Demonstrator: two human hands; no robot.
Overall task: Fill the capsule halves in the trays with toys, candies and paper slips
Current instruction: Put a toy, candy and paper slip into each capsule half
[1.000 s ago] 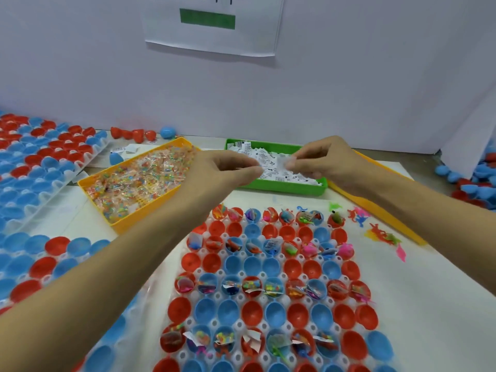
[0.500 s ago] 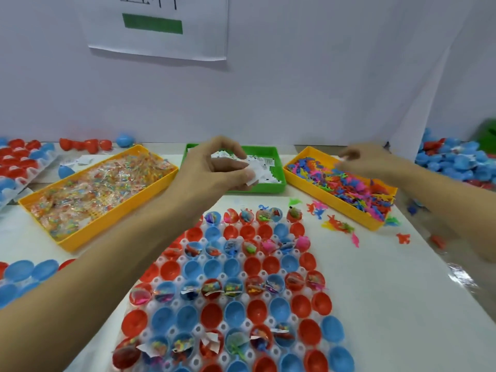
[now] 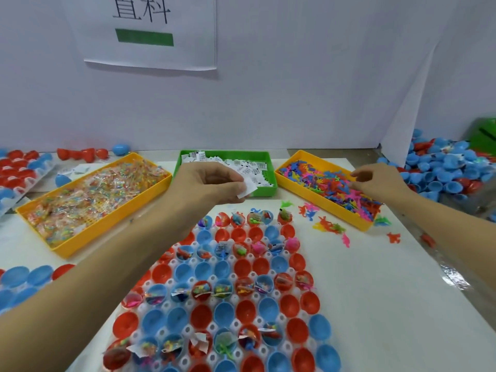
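— Holding what, the left hand [image 3: 212, 185]?
— Paper slips [image 3: 248, 187], pinched above the green bin [image 3: 265, 190], beyond the capsule tray [image 3: 228, 291].
— The right hand [image 3: 375, 181]?
— Fingers curled into the toys [image 3: 332, 183] in the yellow bin; whether it grips one, I cannot tell.

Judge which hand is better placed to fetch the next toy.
Right. The right hand already reaches into the toy tray, fingers curled at the pile. The left hand is over by the green tray, holding slips.

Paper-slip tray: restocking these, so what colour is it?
Green; the paper-slip tray shows plainly in the head view, between two yellow trays.
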